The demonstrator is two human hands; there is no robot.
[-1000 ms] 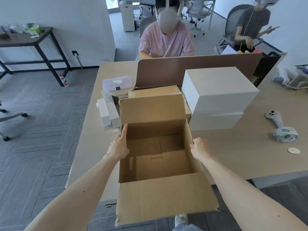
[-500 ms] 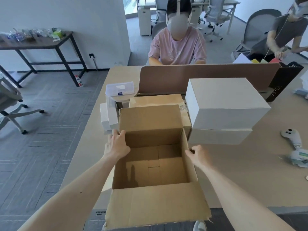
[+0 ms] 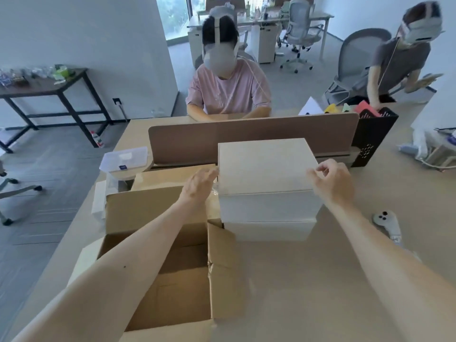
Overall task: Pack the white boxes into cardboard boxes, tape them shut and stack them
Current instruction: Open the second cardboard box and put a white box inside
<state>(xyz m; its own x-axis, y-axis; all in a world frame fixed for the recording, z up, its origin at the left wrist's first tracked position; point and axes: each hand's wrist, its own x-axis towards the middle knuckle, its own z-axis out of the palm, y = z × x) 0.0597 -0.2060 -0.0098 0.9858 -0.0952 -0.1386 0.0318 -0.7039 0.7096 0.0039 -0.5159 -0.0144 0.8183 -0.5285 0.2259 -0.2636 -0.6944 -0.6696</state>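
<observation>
Hovering at the upper left edge of the top white box (image 3: pixel 266 166), the left hand (image 3: pixel 197 186) shows straight fingers, blurred, gripping nothing. I see the right hand (image 3: pixel 333 181) over the same box's upper right edge, fingers loosely curled with the thumb near the forefinger; I cannot tell whether they touch the card. That box sits on a flatter white box (image 3: pixel 269 229), the two stacked mid-table, just right of the open cardboard box (image 3: pixel 148 211), whose right flap stands up close to the stack's front left corner. A closed cardboard box (image 3: pixel 172 176) lies behind the open one, against the stack's left side. Bare table (image 3: pixel 308 292) stretches in front of and right of the stack as far as a white controller (image 3: pixel 386 222); behind, the brown divider panel (image 3: pixel 246 141) closes the space off.
</observation>
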